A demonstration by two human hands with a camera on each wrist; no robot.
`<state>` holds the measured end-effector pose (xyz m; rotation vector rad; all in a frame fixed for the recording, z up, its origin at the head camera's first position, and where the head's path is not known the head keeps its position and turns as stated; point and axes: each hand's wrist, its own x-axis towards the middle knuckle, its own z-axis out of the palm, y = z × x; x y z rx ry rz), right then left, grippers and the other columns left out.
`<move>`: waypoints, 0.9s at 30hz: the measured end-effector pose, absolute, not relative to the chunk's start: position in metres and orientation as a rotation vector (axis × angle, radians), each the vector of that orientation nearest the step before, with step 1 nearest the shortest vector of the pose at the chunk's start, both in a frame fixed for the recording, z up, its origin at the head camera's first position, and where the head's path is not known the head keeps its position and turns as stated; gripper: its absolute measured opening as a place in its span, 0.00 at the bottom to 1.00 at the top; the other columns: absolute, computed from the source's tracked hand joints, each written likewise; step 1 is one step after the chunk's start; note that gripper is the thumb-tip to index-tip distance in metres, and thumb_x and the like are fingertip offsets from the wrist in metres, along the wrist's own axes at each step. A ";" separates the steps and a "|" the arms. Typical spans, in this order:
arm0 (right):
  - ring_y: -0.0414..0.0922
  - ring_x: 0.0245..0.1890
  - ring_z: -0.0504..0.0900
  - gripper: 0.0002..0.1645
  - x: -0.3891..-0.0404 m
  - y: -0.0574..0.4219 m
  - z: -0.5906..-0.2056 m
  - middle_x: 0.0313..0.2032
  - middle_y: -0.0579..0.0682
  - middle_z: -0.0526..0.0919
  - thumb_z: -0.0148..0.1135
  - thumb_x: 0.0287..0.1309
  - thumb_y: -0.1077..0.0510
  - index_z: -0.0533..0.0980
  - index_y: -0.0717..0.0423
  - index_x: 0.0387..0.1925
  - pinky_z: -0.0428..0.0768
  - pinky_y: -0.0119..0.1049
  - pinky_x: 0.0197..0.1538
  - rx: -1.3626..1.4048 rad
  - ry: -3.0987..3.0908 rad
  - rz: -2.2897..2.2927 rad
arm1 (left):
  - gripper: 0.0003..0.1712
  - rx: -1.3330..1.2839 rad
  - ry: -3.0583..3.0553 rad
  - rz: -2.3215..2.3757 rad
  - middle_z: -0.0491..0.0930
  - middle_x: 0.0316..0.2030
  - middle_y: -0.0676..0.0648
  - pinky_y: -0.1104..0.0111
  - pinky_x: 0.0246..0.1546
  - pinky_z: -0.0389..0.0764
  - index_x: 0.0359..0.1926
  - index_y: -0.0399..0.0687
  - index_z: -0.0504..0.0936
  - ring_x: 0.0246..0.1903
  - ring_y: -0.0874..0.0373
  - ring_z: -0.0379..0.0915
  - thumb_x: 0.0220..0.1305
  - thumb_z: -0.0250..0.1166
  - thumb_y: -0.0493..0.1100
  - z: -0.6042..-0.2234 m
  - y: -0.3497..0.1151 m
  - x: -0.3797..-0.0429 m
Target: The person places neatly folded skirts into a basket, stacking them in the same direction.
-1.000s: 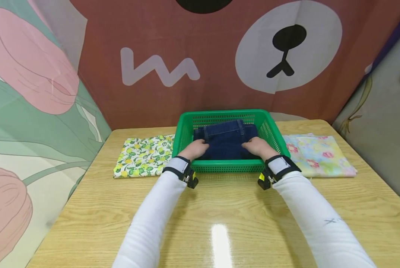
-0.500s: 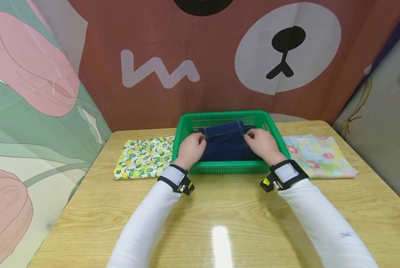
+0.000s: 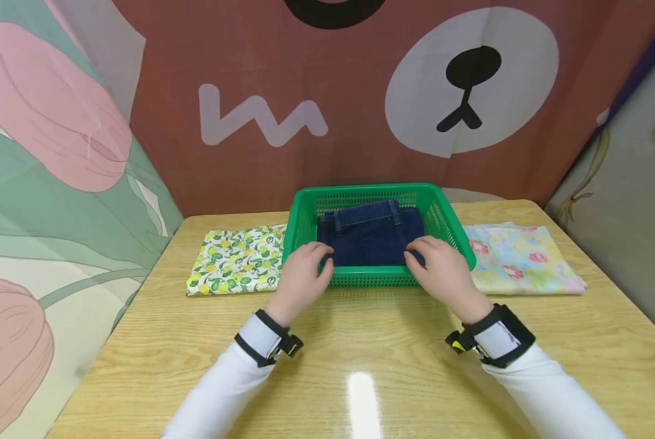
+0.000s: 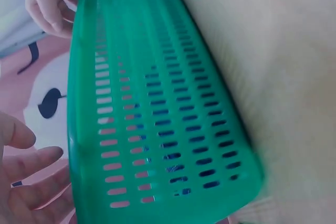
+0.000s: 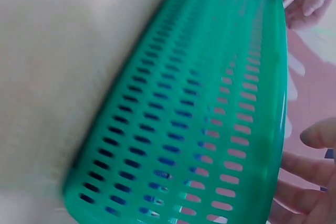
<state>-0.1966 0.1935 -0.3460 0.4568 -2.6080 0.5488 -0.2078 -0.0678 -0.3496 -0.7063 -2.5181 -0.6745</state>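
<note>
Dark blue folded jeans (image 3: 368,244), waistband at the far side, lie inside a green plastic basket (image 3: 379,276). My left hand (image 3: 301,277) hovers over the basket's front left, its fingers loosely bent and holding nothing. Over the front right, my right hand (image 3: 445,274) is likewise free, thumb apart from the fingers. The left wrist view shows the slotted wall of the basket (image 4: 152,95) with the left hand (image 4: 34,182) beside its rim. In the right wrist view the right hand (image 5: 310,182) is beside the rim of the basket (image 5: 275,129), fingers spread.
A folded lemon-print cloth (image 3: 239,259) lies left of the basket on the wooden table (image 3: 327,366). To the right is a folded pastel floral cloth (image 3: 530,259). A printed curtain (image 3: 355,122) hangs close behind the basket.
Both hands have let go of the jeans, lifted out of the basket and drawn back toward me over its front edge. The jeans now lie in the basket untouched.
</note>
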 end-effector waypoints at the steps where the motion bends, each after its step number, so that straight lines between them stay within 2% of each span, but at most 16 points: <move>1: 0.56 0.44 0.80 0.13 -0.192 0.193 -0.349 0.43 0.58 0.82 0.58 0.61 0.56 0.81 0.61 0.41 0.80 0.50 0.42 0.483 -2.587 0.545 | 0.12 -0.727 -2.498 -0.669 0.81 0.45 0.42 0.57 0.47 0.78 0.45 0.40 0.82 0.46 0.48 0.78 0.64 0.58 0.39 -0.352 -0.070 -0.203; 7: 0.55 0.46 0.79 0.12 -0.171 0.189 -0.367 0.43 0.58 0.82 0.63 0.55 0.61 0.80 0.62 0.42 0.77 0.51 0.48 0.712 -2.442 0.536 | 0.20 -0.863 -2.480 -0.681 0.74 0.55 0.37 0.49 0.58 0.69 0.55 0.40 0.77 0.56 0.42 0.69 0.62 0.60 0.38 -0.367 -0.076 -0.175; 11: 0.55 0.48 0.77 0.15 -0.160 0.189 -0.376 0.45 0.58 0.81 0.67 0.49 0.63 0.80 0.62 0.42 0.75 0.52 0.51 0.800 -2.381 0.526 | 0.21 -0.891 -2.513 -0.681 0.71 0.58 0.37 0.49 0.61 0.65 0.57 0.42 0.76 0.59 0.42 0.66 0.62 0.60 0.40 -0.375 -0.078 -0.161; 15: 0.54 0.47 0.78 0.15 -0.151 0.194 -0.383 0.45 0.56 0.82 0.67 0.47 0.65 0.81 0.61 0.41 0.75 0.51 0.50 0.800 -2.392 0.543 | 0.21 -0.881 -2.581 -0.706 0.70 0.59 0.38 0.49 0.61 0.67 0.57 0.43 0.75 0.60 0.43 0.66 0.63 0.59 0.42 -0.380 -0.080 -0.149; 22: 0.54 0.45 0.80 0.15 -0.139 0.208 -0.392 0.44 0.56 0.82 0.67 0.48 0.66 0.80 0.61 0.41 0.79 0.49 0.46 0.791 -2.477 0.570 | 0.21 -0.872 -2.708 -0.705 0.72 0.58 0.37 0.48 0.59 0.68 0.57 0.42 0.76 0.58 0.42 0.68 0.65 0.58 0.45 -0.390 -0.083 -0.133; 27: 0.55 0.45 0.80 0.16 -0.136 0.219 -0.397 0.44 0.57 0.82 0.67 0.49 0.65 0.80 0.62 0.43 0.79 0.50 0.47 0.759 -2.544 0.563 | 0.22 -0.862 -2.773 -0.606 0.72 0.58 0.36 0.48 0.59 0.68 0.58 0.43 0.75 0.59 0.42 0.68 0.66 0.57 0.46 -0.395 -0.083 -0.126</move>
